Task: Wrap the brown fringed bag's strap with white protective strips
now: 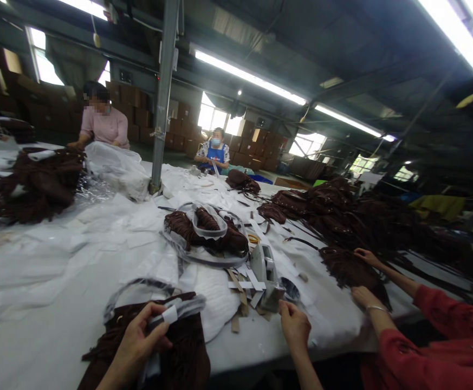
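Observation:
A dark brown fringed handbag (187, 346) lies at the table's near edge. My left hand (149, 331) is closed on its strap (187, 304), which is wrapped in clear plastic with a white piece around it. My right hand (296, 326) is at the front end of a grey tape dispenser (264, 264), thumb and fingertips pressed together. Whatever sits between those fingertips is too small to make out. Brown and white paper strips (242, 290) lie beside the dispenser. Beyond it rests another brown bag (179, 227) with plastic-wrapped straps.
At right, a co-worker in a red sleeve (407, 352) handles a fringed brown bag (352, 268). Brown bags (325, 206) are heaped behind. White sheets (110, 233) cover much of the table (28, 319). A metal post (163, 97) rises at the far side, near two more people.

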`<state>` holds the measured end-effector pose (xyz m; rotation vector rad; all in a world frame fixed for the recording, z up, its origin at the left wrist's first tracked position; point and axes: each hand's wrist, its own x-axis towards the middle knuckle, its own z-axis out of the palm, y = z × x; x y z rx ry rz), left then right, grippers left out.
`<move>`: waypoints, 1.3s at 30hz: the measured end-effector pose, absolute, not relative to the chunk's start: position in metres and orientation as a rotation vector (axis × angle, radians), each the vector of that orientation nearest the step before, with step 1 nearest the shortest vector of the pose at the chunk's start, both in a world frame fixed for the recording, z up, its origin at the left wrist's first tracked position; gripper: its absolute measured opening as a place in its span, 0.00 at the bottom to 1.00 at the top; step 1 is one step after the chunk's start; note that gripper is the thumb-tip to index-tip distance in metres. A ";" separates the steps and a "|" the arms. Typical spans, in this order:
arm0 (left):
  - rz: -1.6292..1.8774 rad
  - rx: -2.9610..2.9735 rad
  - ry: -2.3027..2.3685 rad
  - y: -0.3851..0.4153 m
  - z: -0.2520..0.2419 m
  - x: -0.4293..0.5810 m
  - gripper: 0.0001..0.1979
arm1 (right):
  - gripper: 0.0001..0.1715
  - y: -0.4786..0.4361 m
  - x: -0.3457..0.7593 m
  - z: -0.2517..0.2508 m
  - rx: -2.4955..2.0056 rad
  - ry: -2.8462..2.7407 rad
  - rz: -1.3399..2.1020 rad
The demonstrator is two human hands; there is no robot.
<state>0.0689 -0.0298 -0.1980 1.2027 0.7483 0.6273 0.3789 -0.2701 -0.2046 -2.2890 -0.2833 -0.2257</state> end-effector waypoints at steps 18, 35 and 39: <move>0.632 1.277 0.677 -0.031 -0.198 0.067 0.18 | 0.16 -0.286 0.364 -0.189 -2.513 -0.279 -0.254; 0.817 1.701 0.536 -0.038 -0.188 0.068 0.05 | 0.21 -0.133 0.180 -0.144 -1.695 -0.974 0.698; 0.841 1.734 0.545 -0.036 -0.189 0.068 0.06 | 0.23 -0.130 0.180 -0.160 -1.796 -0.914 0.655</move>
